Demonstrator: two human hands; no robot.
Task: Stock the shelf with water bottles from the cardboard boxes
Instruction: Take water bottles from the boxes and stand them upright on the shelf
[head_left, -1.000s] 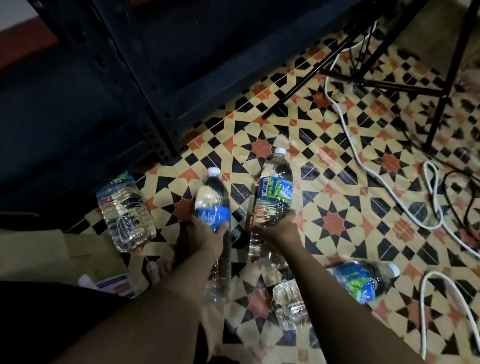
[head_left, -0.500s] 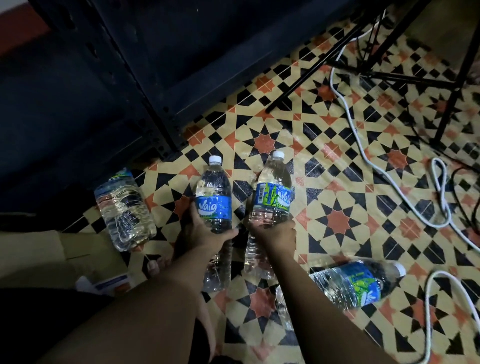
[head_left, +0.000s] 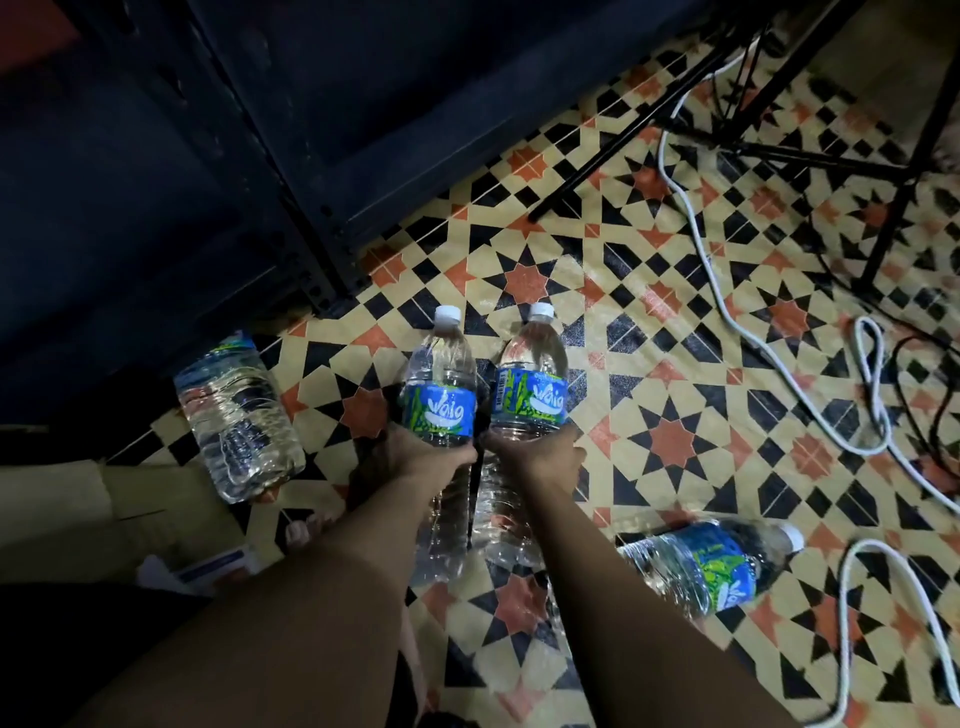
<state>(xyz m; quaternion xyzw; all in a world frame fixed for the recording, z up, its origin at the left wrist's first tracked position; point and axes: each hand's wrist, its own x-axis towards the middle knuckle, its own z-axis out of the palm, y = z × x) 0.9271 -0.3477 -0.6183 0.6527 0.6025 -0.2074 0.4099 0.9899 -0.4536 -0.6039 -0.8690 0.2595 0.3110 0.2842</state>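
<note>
- Water bottles: two are held, the left bottle (head_left: 441, 400) and the right bottle (head_left: 531, 395). They sit side by side over the tiled floor (head_left: 670, 441), just out from the shelf (head_left: 291, 156), caps pointing toward it.
- Left grip (head_left: 426, 460) is clenched round the left bottle below its blue label; right grip (head_left: 540, 457) grasps the right bottle the same way.
- Neither held bottle is on the shelf yet. The visible part of the shelf is dark and I see no bottles there.
- Two more lie on the floor: a clear bottle (head_left: 239, 421) close to the shelf's foot, and a labelled bottle (head_left: 711, 566) well away from the shelf.
- Cardboard box (head_left: 62, 499) sits near the shelf's base; its contents are hidden.
- Judgement: early in stocking, with at least four bottles to place, the pair in hand next.
- Against a second ago: the held pair has drawn closer and squared up, labels now facing up; the right one leaned then. Both floor bottles lie where they did.
</note>
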